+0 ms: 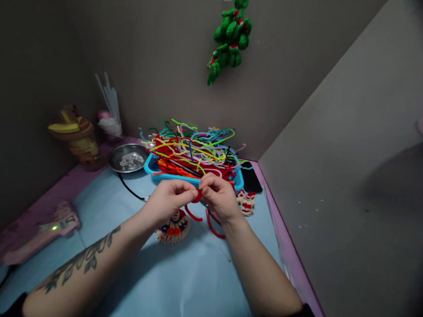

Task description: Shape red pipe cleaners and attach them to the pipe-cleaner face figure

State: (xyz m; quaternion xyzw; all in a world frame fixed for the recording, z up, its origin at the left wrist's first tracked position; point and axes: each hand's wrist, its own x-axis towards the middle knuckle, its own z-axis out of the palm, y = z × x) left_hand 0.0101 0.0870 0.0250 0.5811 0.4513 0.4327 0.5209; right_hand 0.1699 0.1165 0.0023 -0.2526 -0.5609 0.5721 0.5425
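Note:
Above the middle of the table, my left hand [174,199] and my right hand [219,198] meet, fingertips pinched on a red pipe cleaner [198,196]. Part of it is hidden behind the fingers. More red pipe cleaner [194,213] curves out below the hands, and another red length [213,226] bends under my right wrist; whether these join the held piece I cannot tell. A round red, cream and blue fuzzy piece [173,230] lies below my left hand. Right of my right hand is a red and cream fuzzy piece [246,202].
A blue tray [173,178] heaped with colourful pipe cleaners stands behind my hands. Left of it sit a metal dish [128,157] of small bits, a brown pot-like figure [82,140] and a pink glue gun [47,233]. A dark phone [251,178] lies right. A green decoration [231,37] hangs above.

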